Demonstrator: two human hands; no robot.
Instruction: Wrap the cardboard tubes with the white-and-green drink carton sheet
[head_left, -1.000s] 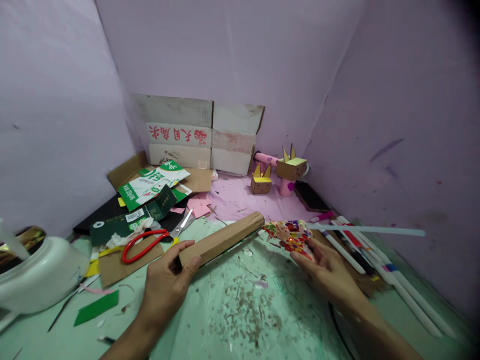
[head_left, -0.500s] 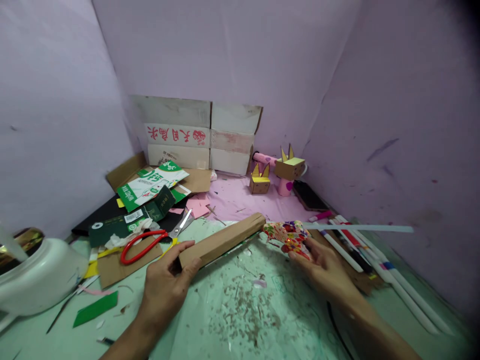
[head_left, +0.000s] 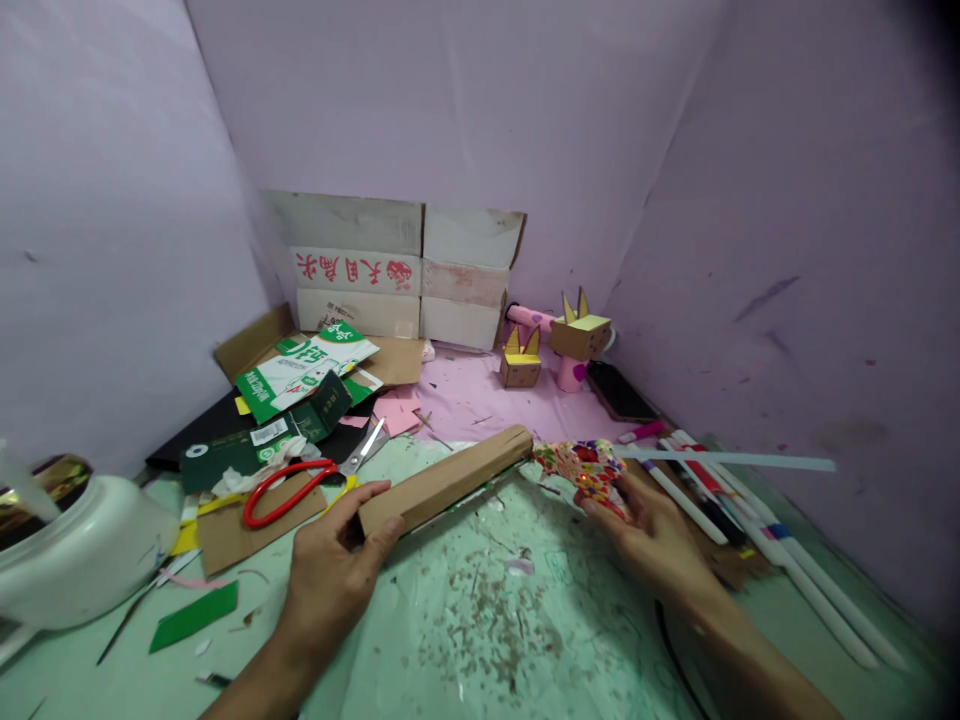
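If my right hand (head_left: 649,515), curled round the floral glue gun (head_left: 585,468), wavers, it could knock the far end of the cardboard bar (head_left: 446,480) askew; if my left hand (head_left: 334,555), part-closed with thumb and fingers on its near end, slackens, the bar could swing. It slants over the green tabletop (head_left: 397,640), long, boxy and plain brown

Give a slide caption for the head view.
Left hand holding a cardboard bar, right hand a floral glue gun near the bar's far end.

The brown cardboard bar (head_left: 450,477) slants, far end near the flower-patterned glue gun (head_left: 586,464)
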